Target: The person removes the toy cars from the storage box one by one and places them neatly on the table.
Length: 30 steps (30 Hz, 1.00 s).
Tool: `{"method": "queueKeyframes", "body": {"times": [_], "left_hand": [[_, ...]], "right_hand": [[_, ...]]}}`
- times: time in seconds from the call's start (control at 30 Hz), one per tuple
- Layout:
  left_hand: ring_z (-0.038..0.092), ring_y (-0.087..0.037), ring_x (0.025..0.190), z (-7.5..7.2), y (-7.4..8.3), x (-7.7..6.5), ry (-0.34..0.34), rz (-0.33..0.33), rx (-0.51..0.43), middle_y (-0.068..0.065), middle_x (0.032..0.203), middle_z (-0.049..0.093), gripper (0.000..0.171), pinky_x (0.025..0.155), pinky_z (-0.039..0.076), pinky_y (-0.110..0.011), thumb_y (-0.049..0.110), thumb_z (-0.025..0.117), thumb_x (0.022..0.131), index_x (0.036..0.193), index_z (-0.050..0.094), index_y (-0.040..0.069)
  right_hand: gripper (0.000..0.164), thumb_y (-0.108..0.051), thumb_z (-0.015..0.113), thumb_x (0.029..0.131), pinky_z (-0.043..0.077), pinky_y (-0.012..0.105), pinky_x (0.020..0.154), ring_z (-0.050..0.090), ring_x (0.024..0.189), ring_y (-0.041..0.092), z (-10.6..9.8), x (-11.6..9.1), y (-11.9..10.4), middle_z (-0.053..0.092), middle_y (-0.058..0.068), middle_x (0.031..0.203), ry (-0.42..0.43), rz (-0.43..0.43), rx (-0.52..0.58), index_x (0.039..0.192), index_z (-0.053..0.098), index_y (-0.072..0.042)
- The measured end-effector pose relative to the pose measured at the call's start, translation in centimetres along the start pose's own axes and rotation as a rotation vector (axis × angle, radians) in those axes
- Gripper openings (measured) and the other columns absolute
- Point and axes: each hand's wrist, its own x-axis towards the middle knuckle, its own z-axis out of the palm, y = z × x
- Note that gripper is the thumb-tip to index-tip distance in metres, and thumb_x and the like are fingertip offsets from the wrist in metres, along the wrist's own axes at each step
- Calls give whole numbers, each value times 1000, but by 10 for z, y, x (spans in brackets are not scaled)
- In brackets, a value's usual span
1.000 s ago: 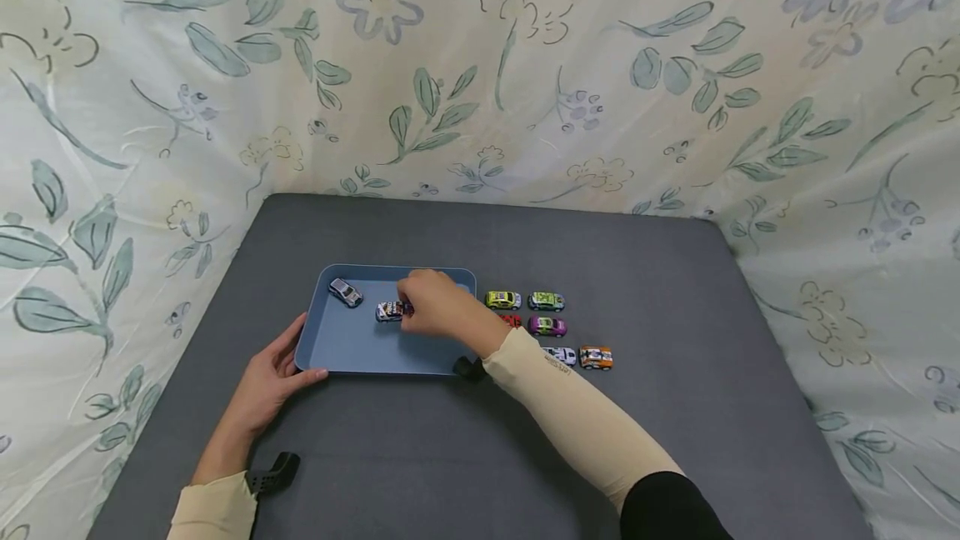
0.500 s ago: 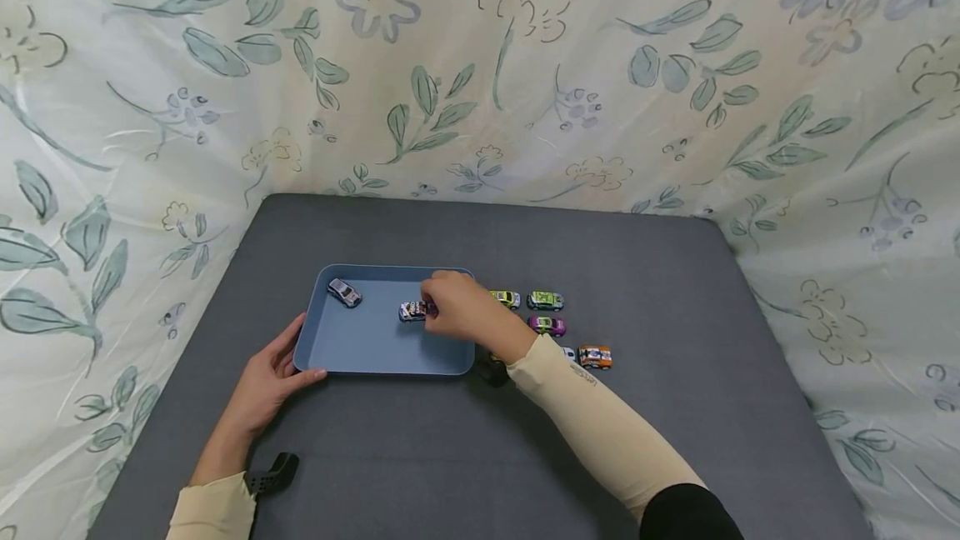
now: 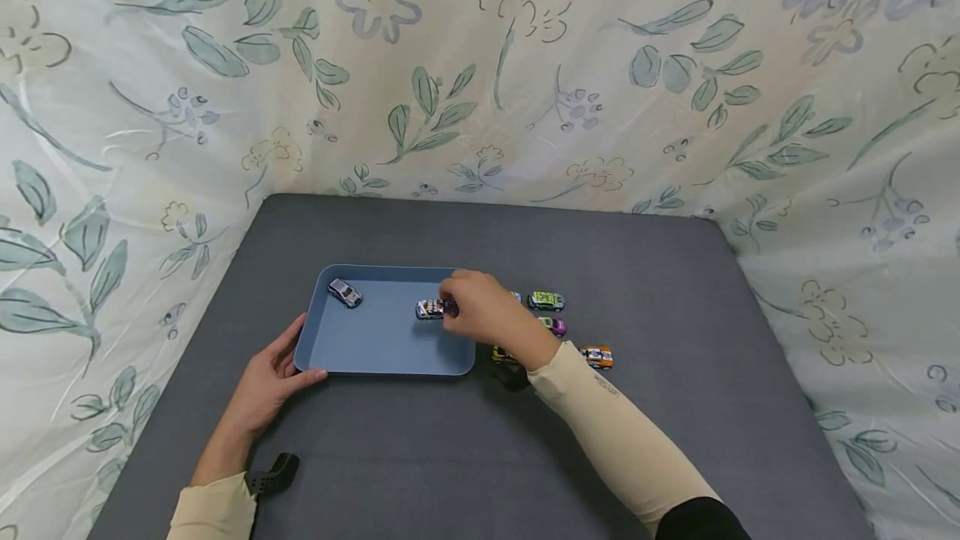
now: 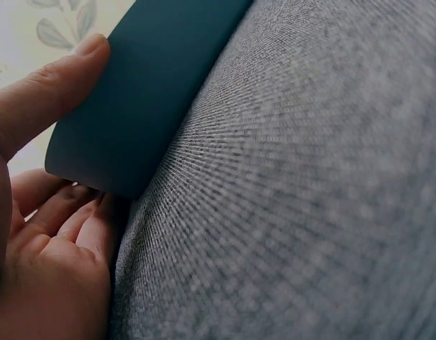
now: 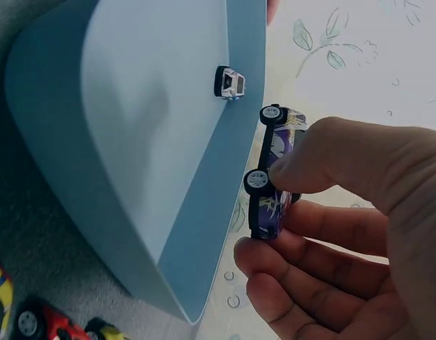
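A purple toy car with white and yellow graphics (image 5: pixel 274 163) is pinched between the thumb and fingers of my right hand (image 3: pixel 486 313). In the head view it hangs above the right part of a blue tray (image 3: pixel 375 361); the right wrist view shows its wheels and side. My left hand (image 3: pixel 262 386) grips the tray's near left corner, thumb along the front wall (image 4: pixel 133 106) and fingers round the left side. Inside the tray a silver toy car (image 3: pixel 345 292) stands at the far left.
Right of the tray stand several toy cars, among them a green one (image 3: pixel 546 300), a purple one (image 3: pixel 555 326) and an orange one (image 3: pixel 597 357); my right hand and forearm hide others. A grey cloth (image 3: pixel 420 457) covers the table. Floral curtains (image 3: pixel 525 65) surround it.
My right hand has moved right above the tray, carrying the purple toy car toward the tray's right side. My left hand has stayed at the corner.
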Motion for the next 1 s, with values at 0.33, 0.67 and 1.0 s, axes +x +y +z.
{"method": "queueKeyframes", "body": {"times": [0.33, 0.67, 1.0], "left_hand": [[34, -48, 154, -1, -1, 1, 0, 3, 17, -27, 174, 26, 106, 100, 44, -9, 4, 87, 93, 174, 19, 7], [34, -49, 154, -2, 0, 3, 2, 42, 38, -27, 173, 27, 103, 101, 42, -8, 7, 87, 94, 174, 21, 7], [45, -20, 151, -2, -6, -5, -8, 65, 22, -30, 172, 28, 101, 101, 44, -9, 5, 86, 94, 173, 23, 4]], "right_hand": [[16, -8, 81, 91, 55, 34, 77, 61, 84, 16, -8, -18, 11, 67, 3, 99, 51, 22, -4, 107, 78, -7], [16, -6, 81, 91, 53, 33, 73, 59, 82, 15, -16, -41, 29, 67, 3, 99, 104, 44, -4, 107, 77, -6], [23, -5, 83, 89, 57, 33, 72, 64, 85, 16, -16, -79, 52, 70, 4, 103, 142, 135, 10, 113, 79, -5]]}}
